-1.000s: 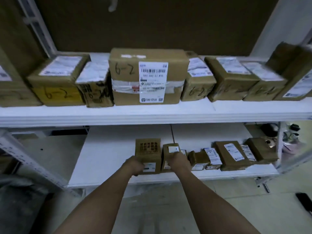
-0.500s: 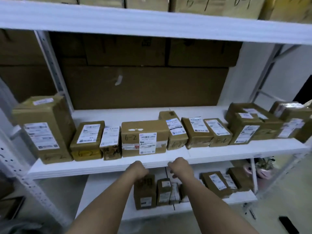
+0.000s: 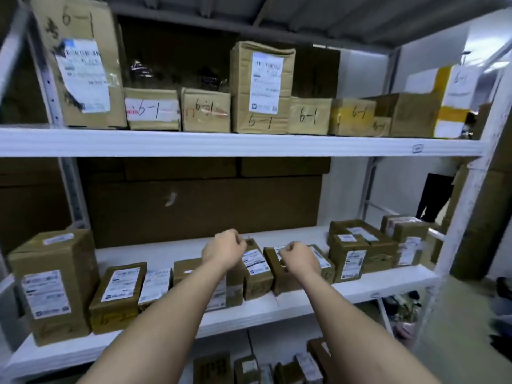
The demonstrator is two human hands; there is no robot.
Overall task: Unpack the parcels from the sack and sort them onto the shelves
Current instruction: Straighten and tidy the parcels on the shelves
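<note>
Hands (image 3: 224,249) (both empty fists) before middle shelf (image 3: 360,289).

Brown parcels (image 3: 257,270) (white labels) on white shelves (image 3: 249,145).

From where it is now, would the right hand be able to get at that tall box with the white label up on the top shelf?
Probably yes. The right hand holds nothing, and the tall box stands at the open front edge of the top shelf, with nothing in front of it. The arm would need to rise well up.

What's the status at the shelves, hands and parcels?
Left hand and right hand empty, fingers curled. Parcels on middle shelf. Nothing blocking.
</note>
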